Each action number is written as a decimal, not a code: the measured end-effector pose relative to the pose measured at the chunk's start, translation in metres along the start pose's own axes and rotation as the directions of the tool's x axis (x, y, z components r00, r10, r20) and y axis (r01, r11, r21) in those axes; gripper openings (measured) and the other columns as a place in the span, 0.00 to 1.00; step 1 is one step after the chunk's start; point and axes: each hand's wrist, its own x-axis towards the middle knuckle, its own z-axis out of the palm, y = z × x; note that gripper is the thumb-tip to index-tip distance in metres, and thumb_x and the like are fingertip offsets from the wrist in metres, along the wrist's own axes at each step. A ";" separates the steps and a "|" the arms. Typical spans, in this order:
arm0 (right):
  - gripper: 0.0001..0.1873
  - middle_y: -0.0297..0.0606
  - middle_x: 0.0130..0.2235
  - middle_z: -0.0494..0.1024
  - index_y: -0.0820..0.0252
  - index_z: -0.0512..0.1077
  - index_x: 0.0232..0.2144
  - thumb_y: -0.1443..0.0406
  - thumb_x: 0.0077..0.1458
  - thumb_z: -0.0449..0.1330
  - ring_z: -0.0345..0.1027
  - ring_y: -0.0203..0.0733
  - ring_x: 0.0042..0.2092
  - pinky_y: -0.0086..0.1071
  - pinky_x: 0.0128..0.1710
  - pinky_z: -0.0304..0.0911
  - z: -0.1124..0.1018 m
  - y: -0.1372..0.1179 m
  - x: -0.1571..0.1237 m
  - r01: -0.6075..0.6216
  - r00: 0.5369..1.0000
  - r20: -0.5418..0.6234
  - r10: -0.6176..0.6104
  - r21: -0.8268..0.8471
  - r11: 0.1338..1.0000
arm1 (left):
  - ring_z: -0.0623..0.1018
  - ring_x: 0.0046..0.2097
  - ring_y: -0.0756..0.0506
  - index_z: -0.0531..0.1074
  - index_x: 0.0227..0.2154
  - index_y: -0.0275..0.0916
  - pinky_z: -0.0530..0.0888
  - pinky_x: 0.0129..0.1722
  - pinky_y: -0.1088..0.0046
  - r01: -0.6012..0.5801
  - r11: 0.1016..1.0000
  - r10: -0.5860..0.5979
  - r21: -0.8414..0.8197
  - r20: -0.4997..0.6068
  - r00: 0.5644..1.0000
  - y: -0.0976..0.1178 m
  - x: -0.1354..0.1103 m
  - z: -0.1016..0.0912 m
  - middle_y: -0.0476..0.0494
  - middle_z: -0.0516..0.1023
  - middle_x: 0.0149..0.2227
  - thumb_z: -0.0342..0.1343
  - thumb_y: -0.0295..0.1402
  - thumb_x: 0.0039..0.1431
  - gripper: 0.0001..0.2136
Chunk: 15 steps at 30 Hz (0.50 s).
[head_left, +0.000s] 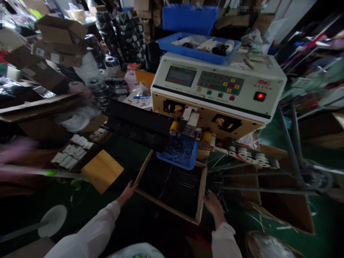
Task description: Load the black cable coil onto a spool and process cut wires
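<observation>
An open, shallow cardboard box [202,190] is held between my hands, in front of and below a cutting machine. My left hand [129,191] grips its left edge near the front corner. On the opposite side my right hand [214,205] is closed on the right wall, its fingers partly hidden. Dark, glossy contents [177,186] fill the box; whether they are wires or a lining, I cannot tell. A blue tray [178,154] with small black scraps overlaps the box's back edge, beneath the machine's rollers.
The white machine [217,86] has a lit red switch, and a black chute [137,123] slopes off its left. A wooden stool [102,171] stands left. Cardboard boxes [287,200] and metal stand legs [295,143] are on the right. Black coils [120,39] are stacked behind.
</observation>
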 end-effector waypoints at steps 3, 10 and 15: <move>0.25 0.52 0.53 0.76 0.62 0.69 0.51 0.53 0.56 0.53 0.72 0.52 0.54 0.43 0.54 0.66 -0.015 -0.001 -0.022 0.174 0.984 -0.116 -0.139 0.392 0.903 | 0.72 0.58 0.37 0.64 0.53 0.33 0.67 0.56 0.64 -0.110 0.991 0.105 -0.075 -0.071 0.992 0.022 -0.013 -0.019 0.29 0.73 0.53 0.62 0.49 0.47 0.34; 0.30 0.48 0.48 0.79 0.57 0.74 0.45 0.41 0.52 0.58 0.73 0.52 0.51 0.48 0.52 0.68 -0.047 -0.112 -0.063 0.233 0.908 -0.139 -0.395 0.951 0.202 | 0.69 0.61 0.39 0.62 0.59 0.38 0.66 0.59 0.59 -0.480 0.708 0.504 -0.518 -0.106 0.857 0.152 -0.051 -0.028 0.32 0.69 0.60 0.48 0.54 0.59 0.31; 0.38 0.47 0.58 0.71 0.55 0.71 0.52 0.36 0.52 0.51 0.64 0.52 0.60 0.49 0.59 0.60 -0.041 -0.212 -0.053 0.204 0.896 -0.137 -0.423 0.972 0.117 | 0.60 0.66 0.45 0.49 0.66 0.38 0.64 0.61 0.64 -0.483 0.822 0.511 -0.303 0.017 0.859 0.246 -0.031 -0.005 0.34 0.56 0.67 0.23 0.53 0.65 0.34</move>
